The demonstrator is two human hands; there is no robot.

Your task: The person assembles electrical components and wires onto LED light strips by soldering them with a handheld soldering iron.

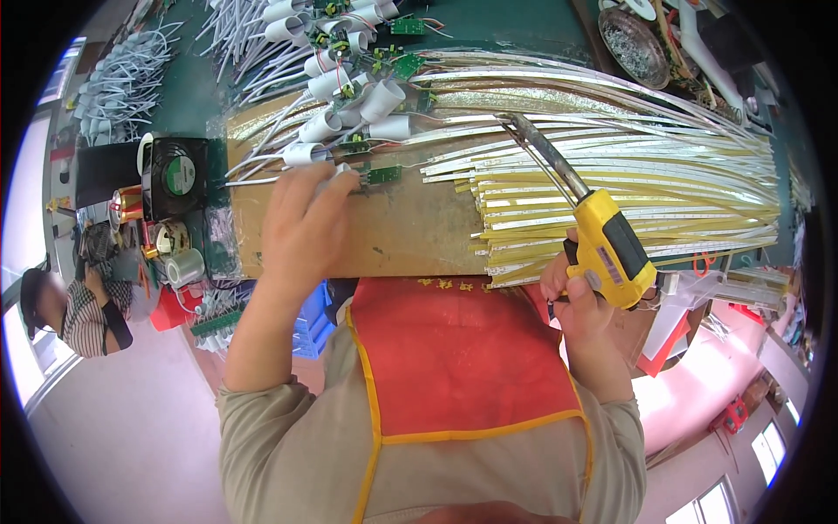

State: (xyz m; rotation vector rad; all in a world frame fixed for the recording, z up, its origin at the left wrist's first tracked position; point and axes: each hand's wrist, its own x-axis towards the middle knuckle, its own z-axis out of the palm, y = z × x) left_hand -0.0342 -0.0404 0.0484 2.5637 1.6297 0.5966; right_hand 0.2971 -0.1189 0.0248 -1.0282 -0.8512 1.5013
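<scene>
My right hand [580, 301] is wrapped round the handle of a yellow and black soldering gun [615, 249]. Its metal tip points up and left, above a bundle of LED strips [611, 183]. On the left, my left hand [305, 227] reaches over a brown board, its fingers bent and closed at a white plastic tube [305, 155]; the fingertips are partly hidden. Just right of these fingers lies a small green circuit board [381, 175]. More white tubes [381, 101] with wires and small circuit boards lie in a row beyond.
A black fan [179, 177] and a solder wire spool [184, 267] stand left of the brown board [419, 227]. White cables [122, 83] are heaped at far left. A metal dish [633, 48] sits at the back right. Another person [87, 306] is at the left.
</scene>
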